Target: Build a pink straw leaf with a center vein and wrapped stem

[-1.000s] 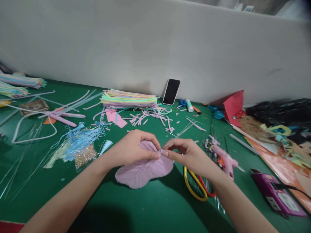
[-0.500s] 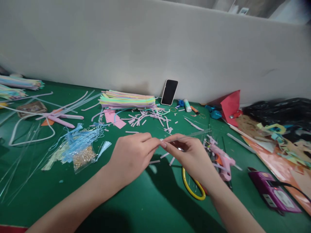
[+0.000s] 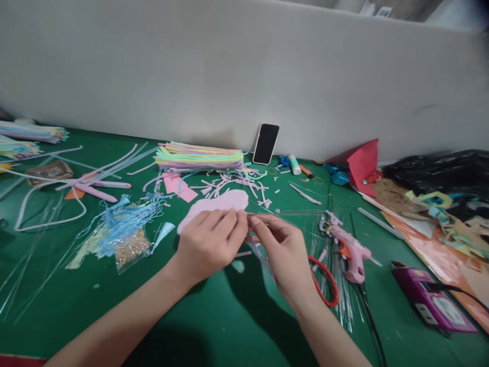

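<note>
My left hand [image 3: 214, 239] is closed, knuckles up, on a flat, fuzzy, pale lilac piece [image 3: 214, 203] with a rounded outline. The piece shows beyond my fingers, and its near side is hidden. My right hand [image 3: 282, 244] pinches thumb and forefinger together against the left fingertips; what lies in the pinch is too small to make out. A thin lilac strip [image 3: 260, 255] runs down beneath the right fingers. Beside the right wrist is a red loop handle [image 3: 336, 295], seemingly of scissors, the rest hidden. Clear thin sticks [image 3: 346, 300] lie to its right.
A bundle of pastel pipe cleaners [image 3: 200, 155] and lilac offcuts [image 3: 229, 181] lie behind my hands. A phone [image 3: 266, 143] leans on the wall. Blue tassels [image 3: 126, 221] and a bag of gold beads [image 3: 132, 248] are left; a pink glue gun [image 3: 353, 252] and purple corded box [image 3: 431, 300] are right.
The lilac fuzzy piece now shows beyond my left hand. My right hand has shifted slightly left and down. The red loop and clear sticks are now exposed; the yellow loop is out of sight.
</note>
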